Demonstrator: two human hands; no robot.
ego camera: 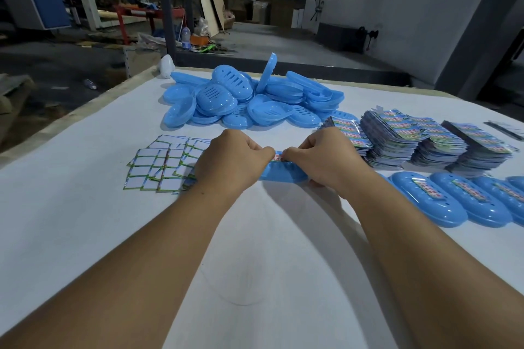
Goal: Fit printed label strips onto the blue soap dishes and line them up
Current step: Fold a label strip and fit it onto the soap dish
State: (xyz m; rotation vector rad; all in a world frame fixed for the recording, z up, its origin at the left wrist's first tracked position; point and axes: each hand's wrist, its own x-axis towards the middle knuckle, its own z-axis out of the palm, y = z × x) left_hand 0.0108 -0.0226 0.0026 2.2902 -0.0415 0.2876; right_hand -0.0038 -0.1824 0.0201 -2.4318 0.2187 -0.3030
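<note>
**Work table and its load**

I see a table (255,263) covered in white sheeting, its pale edge running along the far and left sides. At the far centre lies a loose heap of blue soap dishes (249,99). Right of it stand stacks of printed label strips (419,136). Left of centre, face-down label strips (167,164) lie fanned and overlapping. Along the right edge, labelled dishes (465,198) lie side by side in a row. A white object (166,66) sits at the far-left corner.
</note>
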